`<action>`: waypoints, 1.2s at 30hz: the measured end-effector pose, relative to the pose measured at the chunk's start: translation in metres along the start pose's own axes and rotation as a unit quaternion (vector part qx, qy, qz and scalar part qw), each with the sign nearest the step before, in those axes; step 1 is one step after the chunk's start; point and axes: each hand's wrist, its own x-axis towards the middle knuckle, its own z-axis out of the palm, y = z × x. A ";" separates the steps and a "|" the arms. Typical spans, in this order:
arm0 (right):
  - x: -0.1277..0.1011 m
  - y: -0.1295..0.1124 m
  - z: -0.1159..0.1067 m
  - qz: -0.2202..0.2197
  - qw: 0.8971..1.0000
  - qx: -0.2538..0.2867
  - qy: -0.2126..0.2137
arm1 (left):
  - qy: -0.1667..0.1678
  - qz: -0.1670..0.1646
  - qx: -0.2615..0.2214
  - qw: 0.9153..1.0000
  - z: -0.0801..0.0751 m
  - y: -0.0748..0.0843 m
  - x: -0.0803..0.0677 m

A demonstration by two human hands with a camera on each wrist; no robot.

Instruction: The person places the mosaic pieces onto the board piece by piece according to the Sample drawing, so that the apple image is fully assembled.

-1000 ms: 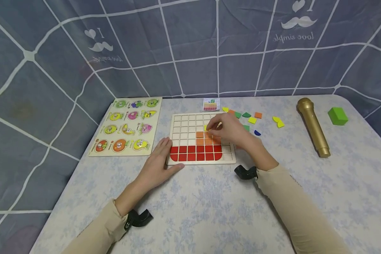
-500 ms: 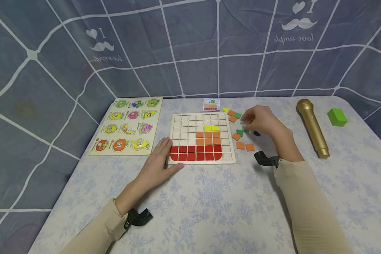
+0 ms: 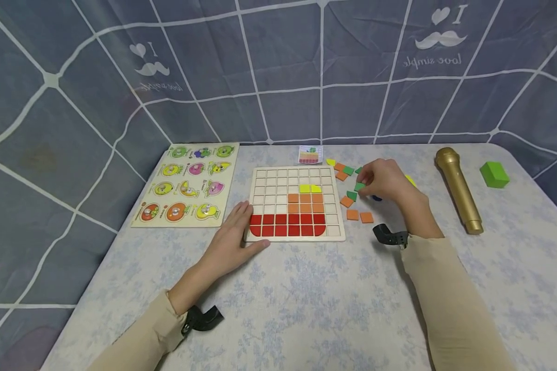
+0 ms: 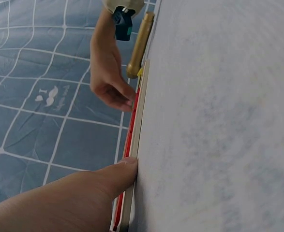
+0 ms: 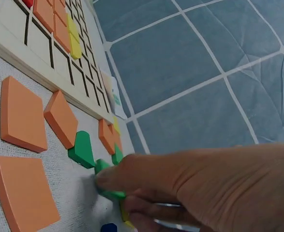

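A pale wooden grid board (image 3: 270, 181) lies on the table, partly filled with red tiles (image 3: 280, 224), orange tiles (image 3: 305, 203) and two yellow tiles (image 3: 304, 189). Against its left edge rests my left hand (image 3: 229, 238), fingers extended; in the left wrist view the thumb (image 4: 120, 175) touches the board's front edge. To the right of the board, my right hand (image 3: 384, 180) pinches a green tile (image 5: 102, 169) between thumb and fingers, low over the table. Loose orange tiles (image 5: 22, 116), another green tile (image 5: 82, 149) and a dark blue piece (image 5: 109, 227) lie around it.
A fruit puzzle board (image 3: 185, 188) lies left of the grid board. Behind the grid board is a small picture card (image 3: 310, 154). A gold microphone (image 3: 458, 190) and a green block (image 3: 494, 175) are on the right. A dark grid-patterned cloth (image 3: 288, 118) hangs behind the table.
My right hand has moved from above the board rightward to the loose tiles and now pinches a green one. Two yellow tiles show on the board where it was. The left hand stays put.
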 end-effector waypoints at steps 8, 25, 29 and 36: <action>0.003 -0.006 0.007 -0.027 0.998 0.026 0.045 | 0.000 -0.003 0.000 1.000 0.002 0.000 0.000; 0.043 -0.082 0.051 -0.121 0.989 0.089 0.010 | -0.004 -0.002 0.000 1.000 0.002 -0.002 0.000; 0.054 -0.089 0.059 -0.131 0.986 0.101 0.021 | -0.004 -0.002 0.000 1.000 0.002 -0.002 0.000; 0.063 -0.090 0.074 -0.135 0.983 0.115 0.048 | 0.002 0.002 -0.001 1.000 0.001 -0.002 0.000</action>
